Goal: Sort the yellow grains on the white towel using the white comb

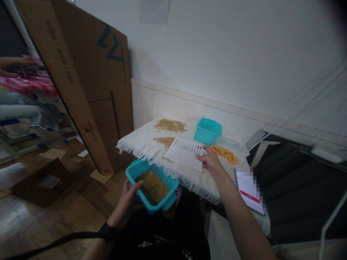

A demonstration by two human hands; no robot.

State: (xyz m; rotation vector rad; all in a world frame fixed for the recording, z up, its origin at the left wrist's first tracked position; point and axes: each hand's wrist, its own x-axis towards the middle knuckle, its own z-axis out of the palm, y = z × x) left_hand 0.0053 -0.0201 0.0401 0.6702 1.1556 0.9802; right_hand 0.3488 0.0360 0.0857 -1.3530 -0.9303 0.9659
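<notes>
My left hand point(127, 200) grips a turquoise plastic tub point(173, 189) by its near left side, thumb over the rim. Soybeans point(153, 186), or similar small tan beans, cover the tub's bottom; it is held just below the table's front edge. In my right hand point(211, 162) is a white slotted plastic board point(184, 159), pinched at its right end and lying low over the white cloth point(135, 141). Loose beans point(164, 141) lie against the board's left and far side. A larger patch of beans point(170, 125) is spread farther back.
A second turquoise tub point(207, 130) stands at the back, beside a clear plastic lid point(234, 145) and an orange cloth point(226, 154). A phone or tablet point(249, 193) rests at the table's right edge. A tall cardboard box point(100, 83) stands left; another person's arm point(12, 62) shows beyond.
</notes>
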